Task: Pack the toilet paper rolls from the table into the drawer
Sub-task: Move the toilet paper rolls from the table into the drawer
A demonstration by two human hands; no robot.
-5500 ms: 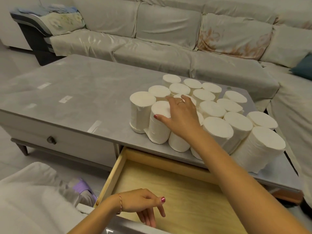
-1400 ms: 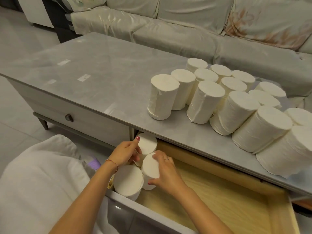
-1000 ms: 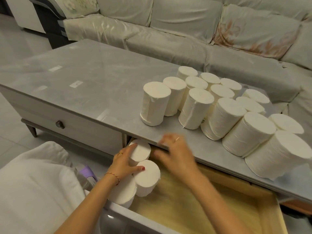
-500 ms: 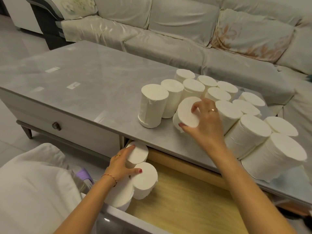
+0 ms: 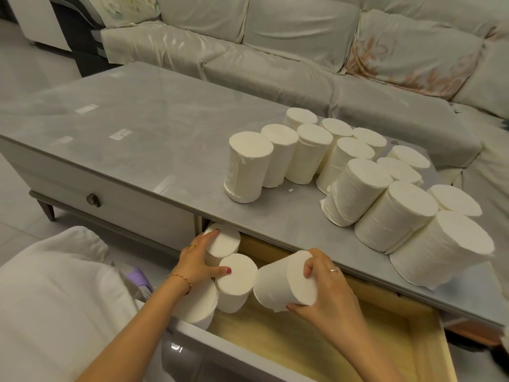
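Several white toilet paper rolls (image 5: 355,186) stand in a cluster on the right half of the grey table (image 5: 154,150). Below the table's front edge the wooden drawer (image 5: 303,340) is pulled open. Three rolls (image 5: 234,279) stand packed in its left corner. My left hand (image 5: 198,263) presses against the back roll and the middle one there. My right hand (image 5: 325,293) grips a tilted roll (image 5: 278,282) over the drawer, right beside the packed ones.
A second, closed drawer with a dark knob (image 5: 93,200) is at the table's left. A covered sofa (image 5: 303,51) runs behind the table and along the right. A white cushion (image 5: 55,299) lies at my lower left, with a purple slipper (image 5: 139,277) beside it.
My right hand lifted one roll from the front of the table cluster and brought it down over the drawer. My left hand stayed on the rolls in the drawer's corner.
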